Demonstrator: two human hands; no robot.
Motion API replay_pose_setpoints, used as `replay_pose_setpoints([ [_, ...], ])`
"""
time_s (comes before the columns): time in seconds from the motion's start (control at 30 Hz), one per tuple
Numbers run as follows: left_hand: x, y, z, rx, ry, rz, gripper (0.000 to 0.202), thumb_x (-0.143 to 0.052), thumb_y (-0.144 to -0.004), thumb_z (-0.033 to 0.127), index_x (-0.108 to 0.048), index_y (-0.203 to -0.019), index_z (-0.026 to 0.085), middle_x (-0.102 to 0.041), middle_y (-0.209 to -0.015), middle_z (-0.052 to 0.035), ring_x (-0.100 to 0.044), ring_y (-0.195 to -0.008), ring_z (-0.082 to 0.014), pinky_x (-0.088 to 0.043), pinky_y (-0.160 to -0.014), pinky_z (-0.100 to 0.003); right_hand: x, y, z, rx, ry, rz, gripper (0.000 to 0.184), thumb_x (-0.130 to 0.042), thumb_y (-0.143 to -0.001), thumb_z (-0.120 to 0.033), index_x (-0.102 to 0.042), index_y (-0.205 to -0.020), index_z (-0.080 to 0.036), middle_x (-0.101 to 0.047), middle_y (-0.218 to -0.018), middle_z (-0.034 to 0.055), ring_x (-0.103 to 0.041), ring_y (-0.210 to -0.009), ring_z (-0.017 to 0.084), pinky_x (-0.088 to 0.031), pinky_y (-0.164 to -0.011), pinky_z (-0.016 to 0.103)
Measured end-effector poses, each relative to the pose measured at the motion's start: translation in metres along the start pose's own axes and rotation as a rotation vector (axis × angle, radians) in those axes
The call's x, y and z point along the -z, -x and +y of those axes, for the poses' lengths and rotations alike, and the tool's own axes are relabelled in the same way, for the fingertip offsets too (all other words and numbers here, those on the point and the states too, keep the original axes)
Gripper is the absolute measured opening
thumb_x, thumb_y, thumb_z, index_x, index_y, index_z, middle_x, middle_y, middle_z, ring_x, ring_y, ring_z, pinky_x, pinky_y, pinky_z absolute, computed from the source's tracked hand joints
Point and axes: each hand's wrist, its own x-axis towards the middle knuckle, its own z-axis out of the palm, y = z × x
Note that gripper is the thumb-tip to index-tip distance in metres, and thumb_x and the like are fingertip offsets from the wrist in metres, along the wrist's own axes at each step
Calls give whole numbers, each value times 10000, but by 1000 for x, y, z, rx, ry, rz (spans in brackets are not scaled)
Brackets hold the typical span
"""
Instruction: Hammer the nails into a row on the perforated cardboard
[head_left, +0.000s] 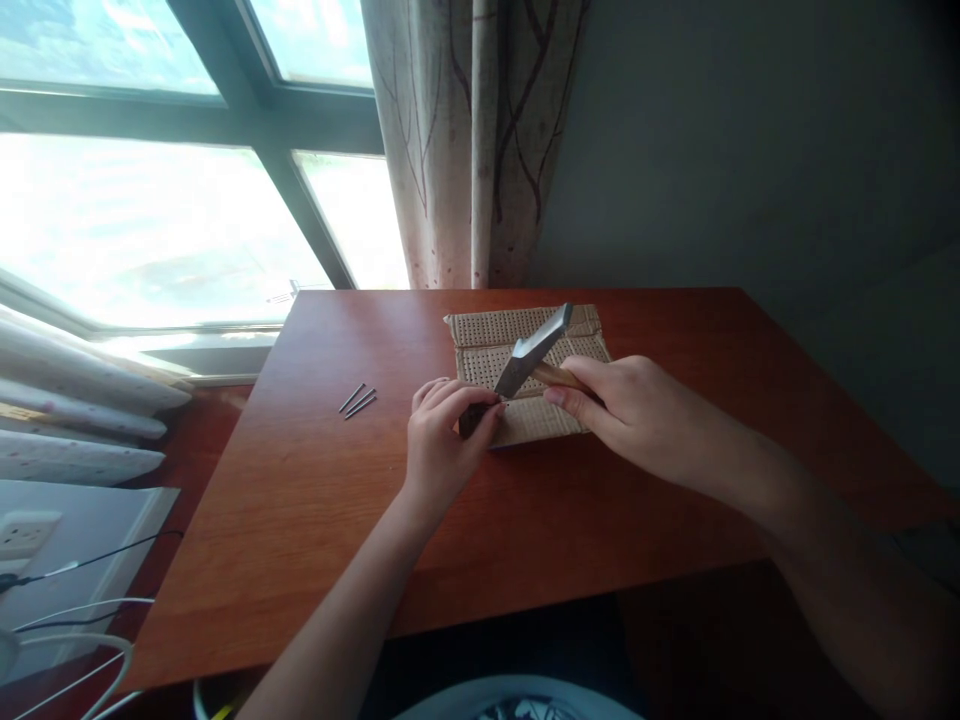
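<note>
My right hand [622, 410] is wrapped round the wooden handle of a hammer [531, 352]. One end of its metal head comes down right at the fingertips of my left hand [444, 430]. Thumb and index finger of that hand are pinched together at the near left edge of a tan cardboard piece [491, 330]; what sits between them is too small and hidden to make out. A dark patch or object shows inside the curl of the left fingers. Several nails [358, 402] lie on the table, left of my left hand.
The brown wooden table [315, 530] stands by a window [135, 230], with a patterned curtain [450, 150] and a grey wall behind. Cables [82, 605] and a wall socket [28, 535] are at the lower left. A pale rounded rim [517, 685] shows below the table's front edge.
</note>
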Motion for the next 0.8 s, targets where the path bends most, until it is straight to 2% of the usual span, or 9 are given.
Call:
replay_pose_setpoints([
  [0.27, 0, -1, 0, 20, 27, 3, 113, -678, -873, 251, -667, -764, 222, -734, -796, -8, -648, -782, -184, -480, -879, -377, 3, -1, -3, 12, 19, -9, 338, -447, -1027, -446, -497, -781, -220, -584, -669, -8, -519, -600, 140, -296, -575, 289],
  [0.6, 0, -1, 3, 47, 50, 6, 105, -687, -865, 247, -672, -763, 227, -732, -788, -5, -653, -783, -187, -486, -875, -380, 5, -2, -7, 58, 34, 80, 338, -453, -1024, -442, -433, -761, -231, -552, -625, -20, -482, -545, 128, -271, -541, 286],
  [0.8, 0, -2, 3, 51, 65, 5, 130, -695, -852, 231, -661, -727, 223, -729, -777, 3, -655, -770, -178, -482, -882, -376, -1, -6, -6, 34, 79, 19, 321, -446, -1021, -414, -444, -758, -229, -539, -612, -24, -456, -514, 122, -266, -530, 282],
])
